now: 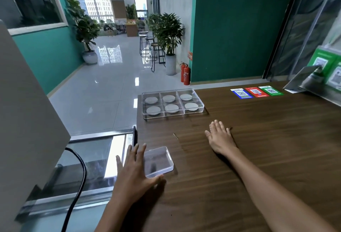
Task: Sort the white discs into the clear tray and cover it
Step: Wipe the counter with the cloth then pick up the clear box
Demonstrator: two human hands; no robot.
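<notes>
Head view: six discs in the tray, lid still off

Head view shows the clear tray (172, 104) at the table's (258, 148) far left edge, one white disc (171, 108) in each of its six compartments. Its clear lid (158, 161) lies near the front left edge, well apart from it. The left hand (135, 175) covers the lid's left side, fingers (140, 151) spread and straight. The right hand (220, 136) lies flat on the table, fingers together.

One head-worn wide-angle view looks forward and down across the tabletop (258, 158), close above both hands, taking in the clear tray (172, 103) beyond them and a corridor farther off.
</notes>
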